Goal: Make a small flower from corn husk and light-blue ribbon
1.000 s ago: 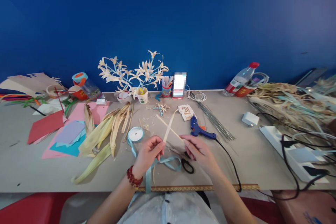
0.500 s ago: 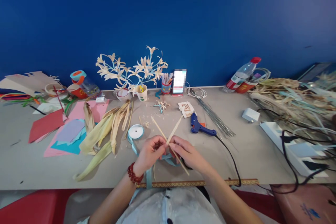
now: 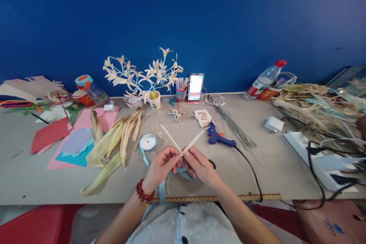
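Observation:
Two pale husk strips (image 3: 196, 139) cross in a V between my hands near the table's front edge. My left hand (image 3: 163, 164) pinches them at the crossing from the left, a red beaded bracelet (image 3: 145, 192) on its wrist. From the right, my right hand (image 3: 199, 164) pinches the same crossing, fingertips close to the left ones. Light-blue ribbon (image 3: 162, 191) lies below the hands, partly hidden by them, and its white spool (image 3: 148, 142) rests just left. A blue glue gun (image 3: 219, 137) lies to the right.
Husk flowers (image 3: 158, 71) stand in cups at the back. Dried husks (image 3: 122, 137) and coloured papers (image 3: 74, 143) lie left. Metal wires (image 3: 236, 126), a white power strip (image 3: 307, 156) with black cables, a bottle (image 3: 264, 80) and a husk pile (image 3: 314, 101) are on the right.
The strip pointing up right now reaches farther right, its tip near the glue gun. The strip end that stuck out below my right hand no longer shows. Both hands have shifted slightly left.

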`<move>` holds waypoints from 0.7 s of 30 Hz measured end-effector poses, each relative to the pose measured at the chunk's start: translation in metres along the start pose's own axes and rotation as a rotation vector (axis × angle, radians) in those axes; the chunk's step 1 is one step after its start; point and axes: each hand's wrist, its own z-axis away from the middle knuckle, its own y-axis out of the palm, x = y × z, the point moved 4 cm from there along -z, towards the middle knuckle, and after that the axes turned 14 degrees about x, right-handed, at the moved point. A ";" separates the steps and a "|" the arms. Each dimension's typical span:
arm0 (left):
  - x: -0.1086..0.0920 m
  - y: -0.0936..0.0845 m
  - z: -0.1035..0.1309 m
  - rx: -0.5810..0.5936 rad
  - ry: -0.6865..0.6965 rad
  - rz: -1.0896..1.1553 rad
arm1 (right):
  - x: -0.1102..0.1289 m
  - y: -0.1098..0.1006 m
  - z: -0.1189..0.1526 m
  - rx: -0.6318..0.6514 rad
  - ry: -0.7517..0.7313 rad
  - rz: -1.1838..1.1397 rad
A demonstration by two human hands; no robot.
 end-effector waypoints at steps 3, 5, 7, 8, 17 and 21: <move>-0.002 0.000 0.000 -0.003 0.003 -0.022 | 0.006 0.000 0.002 -0.004 0.015 0.147; -0.003 0.001 0.000 -0.002 0.001 -0.032 | 0.011 0.001 0.003 -0.009 0.010 0.291; -0.005 0.002 0.000 -0.007 0.001 -0.032 | 0.016 0.003 0.003 0.000 -0.005 0.388; -0.005 0.002 0.000 -0.013 0.003 -0.031 | 0.017 0.003 0.002 0.006 -0.009 0.410; -0.003 0.001 0.003 0.000 0.035 -0.089 | 0.016 0.009 0.001 0.096 -0.012 0.421; -0.002 0.001 0.007 -0.011 0.056 -0.125 | 0.011 0.012 0.001 0.125 -0.024 0.322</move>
